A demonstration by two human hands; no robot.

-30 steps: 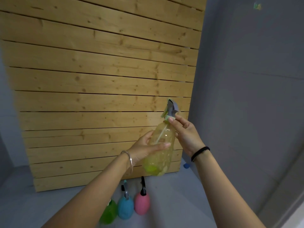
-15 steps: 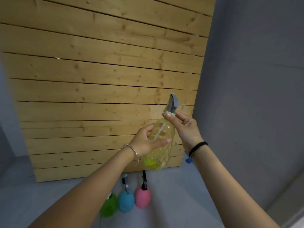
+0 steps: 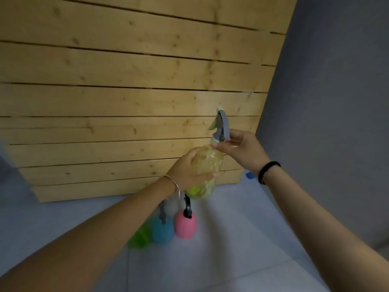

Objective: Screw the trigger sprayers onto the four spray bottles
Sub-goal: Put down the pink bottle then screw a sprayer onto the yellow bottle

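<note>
In front of the wooden slat wall (image 3: 126,102), the left hand (image 3: 185,171) wraps its grip around the yellow spray bottle (image 3: 205,173), held up in the air. The right hand (image 3: 242,150) pinches the collar of the grey trigger sprayer (image 3: 222,127) on its neck. Below, on the floor (image 3: 210,260), stand pink (image 3: 185,226), blue (image 3: 163,230) and green (image 3: 141,237) bottles, side by side.
</note>
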